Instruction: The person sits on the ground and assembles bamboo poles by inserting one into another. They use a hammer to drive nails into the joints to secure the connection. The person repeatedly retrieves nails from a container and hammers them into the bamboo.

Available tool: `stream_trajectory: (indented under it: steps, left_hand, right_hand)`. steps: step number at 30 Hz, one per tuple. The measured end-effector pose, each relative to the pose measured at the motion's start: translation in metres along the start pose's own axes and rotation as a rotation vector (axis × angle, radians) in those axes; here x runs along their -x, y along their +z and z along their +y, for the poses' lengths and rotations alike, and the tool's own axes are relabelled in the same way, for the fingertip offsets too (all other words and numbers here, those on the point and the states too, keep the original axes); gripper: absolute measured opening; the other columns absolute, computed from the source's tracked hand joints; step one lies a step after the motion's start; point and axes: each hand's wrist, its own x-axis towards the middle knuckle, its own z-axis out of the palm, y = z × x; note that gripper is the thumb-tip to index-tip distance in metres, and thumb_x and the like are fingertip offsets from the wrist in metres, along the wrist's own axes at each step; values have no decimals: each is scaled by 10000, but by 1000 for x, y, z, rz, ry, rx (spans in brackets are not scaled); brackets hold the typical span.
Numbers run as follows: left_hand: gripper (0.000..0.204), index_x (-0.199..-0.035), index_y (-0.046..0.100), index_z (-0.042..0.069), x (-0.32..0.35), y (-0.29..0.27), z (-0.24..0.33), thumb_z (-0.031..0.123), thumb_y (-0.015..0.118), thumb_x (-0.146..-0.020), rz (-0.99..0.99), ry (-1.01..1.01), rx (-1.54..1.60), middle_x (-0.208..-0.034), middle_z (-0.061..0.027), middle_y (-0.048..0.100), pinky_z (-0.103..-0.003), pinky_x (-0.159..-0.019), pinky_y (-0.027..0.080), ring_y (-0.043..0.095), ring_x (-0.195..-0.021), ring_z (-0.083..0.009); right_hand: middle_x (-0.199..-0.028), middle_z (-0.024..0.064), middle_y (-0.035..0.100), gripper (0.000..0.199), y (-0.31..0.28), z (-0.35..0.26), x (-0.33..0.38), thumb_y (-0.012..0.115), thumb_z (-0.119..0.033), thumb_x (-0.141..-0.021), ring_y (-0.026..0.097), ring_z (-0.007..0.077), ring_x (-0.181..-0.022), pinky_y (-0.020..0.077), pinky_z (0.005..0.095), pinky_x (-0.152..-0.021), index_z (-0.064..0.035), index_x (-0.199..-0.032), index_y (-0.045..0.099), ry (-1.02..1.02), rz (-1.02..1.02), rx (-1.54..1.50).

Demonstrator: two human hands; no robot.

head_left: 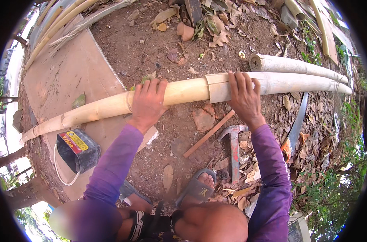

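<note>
A long pale-yellow bamboo pole (98, 105) lies across in front of me. Its right end meets the edge of a wider, greyish-beige tube (286, 80), which has a slit along its near end; the pole appears to run inside it. My left hand (149, 99) is wrapped over the pole left of that joint. My right hand (244, 94) grips the tube just right of its edge, fingers over the top. Below my right hand lie a hammer (234, 151) with a red handle and a thin brown wooden stick (209, 134).
A handsaw (298, 121) with an orange handle rests on dry leaves at right. Behind the tube lies another hollow pole (300, 66). A flat brown board (70, 64) and a dark cut-open container (79, 151) with a white handle are at left. More bamboo poles (62, 24) lie far left.
</note>
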Motion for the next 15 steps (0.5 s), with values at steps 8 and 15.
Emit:
stream_trajectory:
  steps: [8, 15]
  left_hand:
    - [761, -1326, 625, 103, -3, 13, -6, 321, 974, -686, -66, -8, 39, -1207, -97, 657, -455, -981, 484, 636, -1150, -305]
    - [702, -1249, 648, 69, -35, 3, -31, 358, 954, -688, -291, 21, 273, -1136, -143, 713, -478, -943, 547, 701, -1123, -349]
  right_hand:
    - [-1453, 118, 529, 861, -10, -5, -5, 859, -283, -834, 503, 305, -1441, 357, 570, -1221, -78, -1587, 494, 78, -218, -222]
    - [-1689, 117, 423, 1022, -34, -3, -8, 895, -471, -849, 353, 337, -1614, 252, 613, -1326, -199, -1700, 398, 124, -324, -334]
